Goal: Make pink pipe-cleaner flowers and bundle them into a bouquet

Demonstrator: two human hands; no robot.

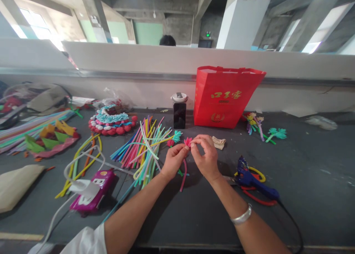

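Between my hands, over the dark table, is a small pink pipe-cleaner flower (pixel 188 141). My left hand (pixel 175 158) pinches it from the left, thumb and finger together. From the right, my right hand (pixel 205 155) closes its thumb and fingertips on the flower's petals. Below the hands a pink pipe cleaner (pixel 183 177) hangs or lies; where its upper end goes is hidden. A red flower (pixel 170 143) and a teal flower (pixel 176 136) are just left of the held one. Many coloured pipe cleaners (pixel 138 145) lie in a loose pile beside my left hand.
A blue glue gun (pixel 253 180) lies right, over scissors with its cord running forward. A red bag (pixel 226 98) and a phone (pixel 179 115) against a cup stand behind. A purple power strip (pixel 95 191) sits left; finished flowers (pixel 277 133) lie right. A person's head (pixel 167 40) shows beyond the partition.
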